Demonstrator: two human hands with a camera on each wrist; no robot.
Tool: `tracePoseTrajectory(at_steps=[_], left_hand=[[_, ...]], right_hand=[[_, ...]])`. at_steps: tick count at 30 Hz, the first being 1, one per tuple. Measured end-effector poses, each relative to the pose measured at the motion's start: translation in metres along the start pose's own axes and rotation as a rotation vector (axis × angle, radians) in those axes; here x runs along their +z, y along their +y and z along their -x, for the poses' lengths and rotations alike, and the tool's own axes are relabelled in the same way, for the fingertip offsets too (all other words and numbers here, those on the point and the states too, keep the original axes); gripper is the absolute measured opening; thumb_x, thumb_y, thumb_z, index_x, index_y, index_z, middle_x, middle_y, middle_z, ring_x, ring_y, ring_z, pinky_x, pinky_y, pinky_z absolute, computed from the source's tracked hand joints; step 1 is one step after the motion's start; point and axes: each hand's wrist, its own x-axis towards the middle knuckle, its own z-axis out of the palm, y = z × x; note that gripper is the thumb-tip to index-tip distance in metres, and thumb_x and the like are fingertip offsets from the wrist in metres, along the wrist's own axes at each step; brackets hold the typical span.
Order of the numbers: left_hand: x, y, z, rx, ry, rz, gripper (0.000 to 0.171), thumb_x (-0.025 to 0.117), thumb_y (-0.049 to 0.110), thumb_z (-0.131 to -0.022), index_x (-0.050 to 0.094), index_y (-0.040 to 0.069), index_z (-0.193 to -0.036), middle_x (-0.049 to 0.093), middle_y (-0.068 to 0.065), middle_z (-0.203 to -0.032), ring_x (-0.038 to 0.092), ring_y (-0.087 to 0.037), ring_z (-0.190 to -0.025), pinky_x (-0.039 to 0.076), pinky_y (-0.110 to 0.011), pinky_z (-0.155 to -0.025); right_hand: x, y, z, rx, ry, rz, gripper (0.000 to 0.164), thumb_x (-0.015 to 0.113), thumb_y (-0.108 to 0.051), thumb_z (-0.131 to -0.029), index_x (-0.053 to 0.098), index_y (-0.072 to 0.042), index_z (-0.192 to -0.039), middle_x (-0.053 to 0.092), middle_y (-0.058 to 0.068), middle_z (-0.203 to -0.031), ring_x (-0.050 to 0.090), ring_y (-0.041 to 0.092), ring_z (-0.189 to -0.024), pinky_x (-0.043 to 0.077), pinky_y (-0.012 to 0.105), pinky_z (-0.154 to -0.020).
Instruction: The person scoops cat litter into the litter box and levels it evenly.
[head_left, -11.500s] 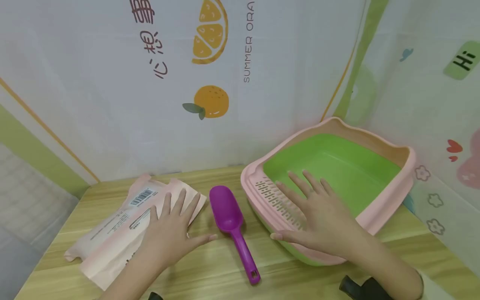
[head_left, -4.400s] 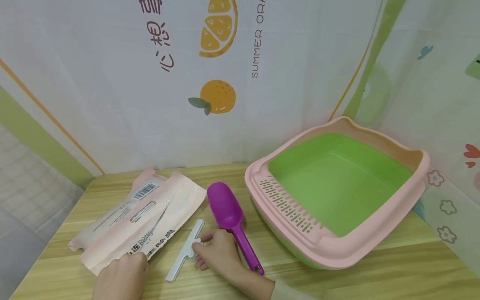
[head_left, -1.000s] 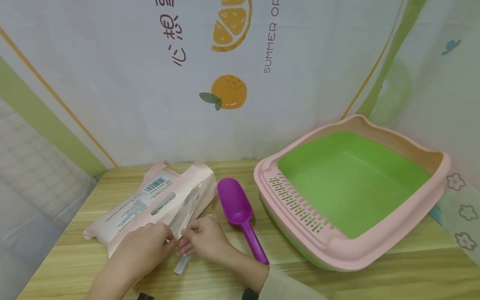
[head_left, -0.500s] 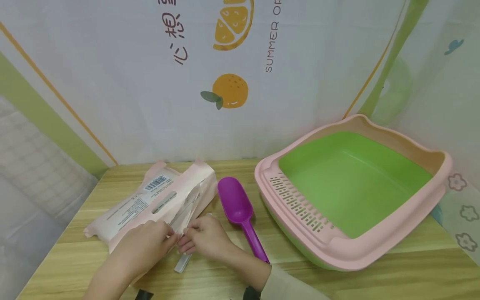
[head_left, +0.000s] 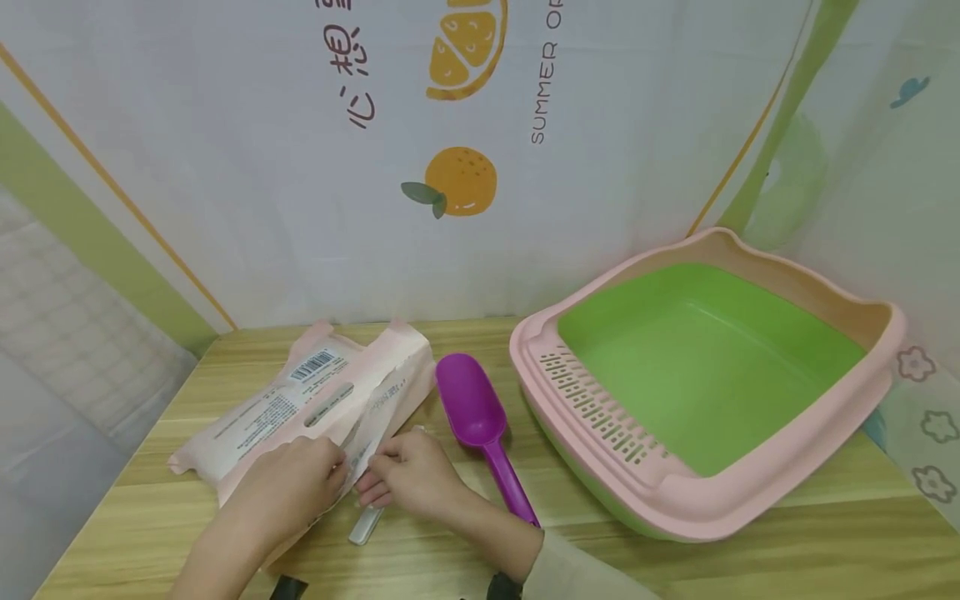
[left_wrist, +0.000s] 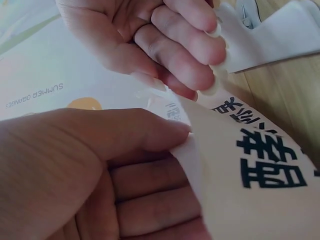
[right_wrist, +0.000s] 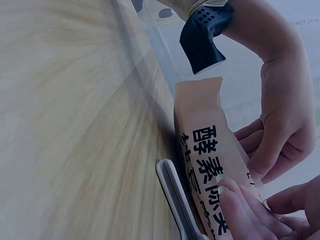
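A pink-and-white printed bag [head_left: 255,417] with a barcode and a handle slot lies at the left of the table in the head view, its slit mouth gaping. At the mouth's near end my left hand [head_left: 296,479] pinches one edge between thumb and curled fingers. Close beside it, my right hand [head_left: 412,471] pinches the facing edge. The left wrist view shows the left thumb [left_wrist: 160,131] on the bag's thin wall. A pale bag clip [head_left: 365,527] lies on the table, partly covered by the right hand. To the right rests a purple scoop [head_left: 472,404].
A large pink-rimmed green litter box [head_left: 810,442] with a slotted front ledge takes up the right side of the table [head_left: 585,558]. Behind stands a white printed curtain [head_left: 300,208]. The scoop's handle end is just behind the right forearm.
Earlier the right hand held the clip; now the clip lies on the table and both hands pinch the bag's mouth. Over the last second the mouth's edges have spread slightly.
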Motion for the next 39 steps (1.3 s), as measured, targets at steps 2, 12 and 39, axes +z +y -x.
tracePoseTrajectory(at_steps=[2, 12, 39], left_hand=[[0.001, -0.001, 0.000, 0.004, 0.010, -0.009, 0.035, 0.067, 0.013, -0.091, 0.054, 0.018, -0.059, 0.044, 0.004, -0.055, 0.039, -0.013, -0.050, 0.033, -0.030, -0.050], [0.002, -0.002, 0.000, -0.004, 0.017, -0.017, 0.034, 0.071, 0.014, -0.091, 0.056, 0.017, -0.061, 0.045, 0.004, -0.055, 0.041, -0.012, -0.051, 0.033, -0.029, -0.050], [-0.009, 0.003, 0.002, 0.162, 0.149, -0.246, 0.025, 0.076, 0.010, -0.084, 0.059, 0.013, -0.068, 0.052, 0.003, -0.057, 0.041, -0.010, -0.050, 0.037, -0.029, -0.046]], right_hand=[[0.000, 0.000, -0.001, -0.002, 0.006, 0.001, 0.021, 0.055, -0.003, -0.098, 0.071, 0.010, -0.097, 0.075, 0.015, -0.079, 0.076, 0.023, -0.069, 0.061, 0.029, -0.063], [0.002, 0.003, -0.003, -0.004, 0.030, 0.008, 0.018, 0.060, -0.005, -0.093, 0.074, 0.007, -0.090, 0.075, 0.014, -0.074, 0.075, 0.022, -0.064, 0.060, 0.029, -0.059], [0.008, 0.003, -0.003, 0.054, 0.088, 0.000, 0.021, 0.056, -0.005, -0.091, 0.071, 0.008, -0.083, 0.073, 0.016, -0.067, 0.074, 0.026, -0.058, 0.060, 0.031, -0.055]])
